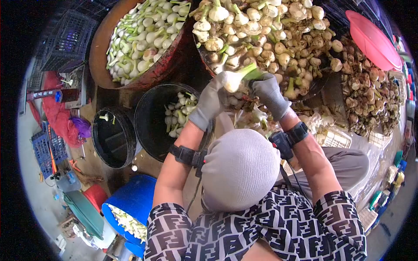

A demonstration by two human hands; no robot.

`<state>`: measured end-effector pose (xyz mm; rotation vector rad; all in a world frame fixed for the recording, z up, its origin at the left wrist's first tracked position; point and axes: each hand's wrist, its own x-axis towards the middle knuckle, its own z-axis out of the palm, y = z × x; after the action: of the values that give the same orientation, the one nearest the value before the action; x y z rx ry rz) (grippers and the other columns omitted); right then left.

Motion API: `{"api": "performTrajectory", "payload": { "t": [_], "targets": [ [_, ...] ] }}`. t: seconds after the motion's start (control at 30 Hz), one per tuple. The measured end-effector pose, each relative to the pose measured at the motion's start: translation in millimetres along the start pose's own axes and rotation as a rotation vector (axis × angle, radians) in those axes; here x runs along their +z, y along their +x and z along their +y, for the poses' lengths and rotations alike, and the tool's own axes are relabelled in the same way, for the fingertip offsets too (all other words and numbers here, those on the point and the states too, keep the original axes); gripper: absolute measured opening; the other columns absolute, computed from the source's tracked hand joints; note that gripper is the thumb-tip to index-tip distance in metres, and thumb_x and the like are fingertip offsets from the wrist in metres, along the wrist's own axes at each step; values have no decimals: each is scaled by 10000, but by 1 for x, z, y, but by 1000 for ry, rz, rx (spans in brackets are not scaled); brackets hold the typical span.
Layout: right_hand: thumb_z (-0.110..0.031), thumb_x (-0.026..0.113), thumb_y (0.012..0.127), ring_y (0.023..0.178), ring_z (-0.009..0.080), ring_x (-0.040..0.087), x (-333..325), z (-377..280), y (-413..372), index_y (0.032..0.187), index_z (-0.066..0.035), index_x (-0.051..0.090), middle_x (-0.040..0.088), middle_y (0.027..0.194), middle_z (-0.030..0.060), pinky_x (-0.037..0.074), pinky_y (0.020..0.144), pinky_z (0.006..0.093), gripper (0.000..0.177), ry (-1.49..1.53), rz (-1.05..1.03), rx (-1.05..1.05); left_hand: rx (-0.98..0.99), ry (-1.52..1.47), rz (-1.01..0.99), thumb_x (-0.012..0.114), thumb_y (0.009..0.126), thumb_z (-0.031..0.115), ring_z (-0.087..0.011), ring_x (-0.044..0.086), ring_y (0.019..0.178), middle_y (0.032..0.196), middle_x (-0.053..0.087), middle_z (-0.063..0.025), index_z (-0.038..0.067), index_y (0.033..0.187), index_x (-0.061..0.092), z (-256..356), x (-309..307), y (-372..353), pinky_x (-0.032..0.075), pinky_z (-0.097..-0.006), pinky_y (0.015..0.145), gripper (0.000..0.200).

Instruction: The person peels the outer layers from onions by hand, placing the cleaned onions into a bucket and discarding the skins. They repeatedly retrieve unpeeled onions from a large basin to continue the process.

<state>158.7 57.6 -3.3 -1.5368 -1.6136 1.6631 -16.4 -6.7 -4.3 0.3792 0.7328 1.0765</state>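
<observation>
A pale garlic bulb point(233, 82) with a thick green stem is pinched in the fingers of my left hand point(210, 103), which wears a grey glove. My right hand point(271, 93), gloved too, is closed beside the stem. Something dark shows at its fingers, too blurred to name. Both hands are over the near edge of a large tub heaped with soil-stained garlic point(265, 43). Below them lie loose skins and trimmings point(259, 119). To the left of my left hand, a black bucket point(148, 115) holds several cleaned white bulbs point(177, 112).
A rusty red tub point(100, 52) full of clean garlic stands at upper left. A smaller black bucket point(114, 145) and a blue barrel point(133, 195) with cut pieces are at left. More unpeeled garlic point(370, 93) is piled at right, below a pink basin point(374, 39).
</observation>
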Motion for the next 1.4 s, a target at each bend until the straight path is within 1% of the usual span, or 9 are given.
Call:
{"api": "performTrajectory", "payload": {
  "t": [0.13, 0.23, 0.3, 0.4, 0.63, 0.77, 0.97, 1.13, 1.4],
  "targets": [
    [-118, 635, 740, 751, 113, 583, 5, 18, 3, 961, -64, 636, 645, 853, 32, 455, 707, 258, 227, 91, -23, -70, 10, -93, 199, 591, 823, 324, -107, 560, 633, 847, 612, -40, 36, 997, 558, -3, 5, 4, 481, -254, 587, 338],
    [-73, 600, 757, 752, 104, 571, 12, 11, -3, 953, -39, 625, 636, 847, 30, 446, 693, 244, 200, 247, 1, -114, 287, 770, 370, 500, 859, 410, -90, 555, 619, 840, 615, -29, 37, 979, 563, -1, 22, 2, 478, -256, 564, 398],
    [3, 549, 772, 717, 116, 555, 12, -3, -8, 943, -1, 607, 618, 810, 26, 445, 657, 236, 181, 412, -67, -53, 169, 723, 404, 379, 916, 319, -126, 550, 917, 1014, 592, -64, 0, 1160, 488, 4, 28, -2, 422, -246, 828, 417],
    [-17, 536, 784, 708, 146, 562, -9, 10, -8, 904, -14, 603, 614, 785, 64, 453, 656, 261, 138, -357, -74, -772, 212, 300, 320, 336, 919, 341, -125, 556, 897, 1013, 592, -59, 9, 1178, 477, -5, 15, 2, 434, -249, 809, 444],
    [-71, 558, 771, 589, 99, 484, -12, 8, -24, 872, -28, 598, 545, 638, 21, 413, 549, 251, 116, -326, -41, -587, 224, 1012, 520, 534, 843, 369, -105, 583, 805, 851, 626, -19, 50, 1045, 591, 17, -3, 8, 467, -238, 635, 382],
    [-106, 575, 788, 638, 100, 508, 2, 1, -24, 918, -13, 594, 575, 737, 1, 431, 572, 248, 161, 528, -30, 34, 297, 1195, 587, 655, 769, 318, -97, 576, 728, 846, 650, -47, 32, 949, 633, 28, 25, 3, 463, -244, 662, 338],
    [-46, 626, 721, 669, 88, 548, -31, 7, -17, 874, -13, 605, 620, 776, 11, 460, 607, 227, 157, -622, -43, -528, 332, 1077, 348, 686, 746, 157, -69, 558, 677, 773, 636, -31, 35, 885, 615, 16, 18, 6, 464, -240, 655, 198],
    [-33, 641, 687, 668, 107, 588, -52, 6, -37, 883, -11, 598, 636, 758, 46, 480, 620, 246, 202, 258, -18, -245, 346, 751, -85, 657, 712, -12, -94, 555, 796, 851, 595, -20, 29, 868, 601, 23, 23, -8, 449, -227, 739, 171],
    [-117, 524, 789, 707, 140, 605, -91, 60, -80, 969, 40, 581, 638, 823, 83, 465, 581, 240, 245, 1, 264, -338, 423, 641, -181, 614, 648, -103, -135, 510, 921, 957, 536, -48, 51, 765, 605, 47, 9, -25, 387, -271, 862, 193]
  ]
}}
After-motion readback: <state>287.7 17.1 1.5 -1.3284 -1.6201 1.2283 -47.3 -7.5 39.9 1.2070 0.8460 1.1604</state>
